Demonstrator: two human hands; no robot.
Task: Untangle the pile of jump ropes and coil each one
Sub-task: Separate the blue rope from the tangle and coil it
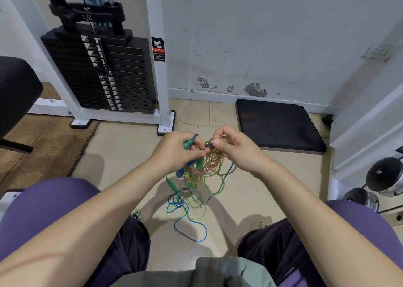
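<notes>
The left hand (176, 150) has its fingers curled round green and blue plastic jump-rope handles (189, 143), and the right hand (234, 148) pinches a blue cord end just beside them. Between and under both grips hangs the tangled bundle of thin orange, green and blue jump ropes (205, 167). Its lower blue-green loops (187, 212) lie on the beige floor tiles (122, 147) below the hands.

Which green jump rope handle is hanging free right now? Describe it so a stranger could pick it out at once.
Start at the white weight machine by the wall, then drop to the rope tangle under both hands. The green handle dangles at the tangle's lower left, just above the floor. Unlike the green handle tip gripped in the left hand, nothing holds it.
</notes>
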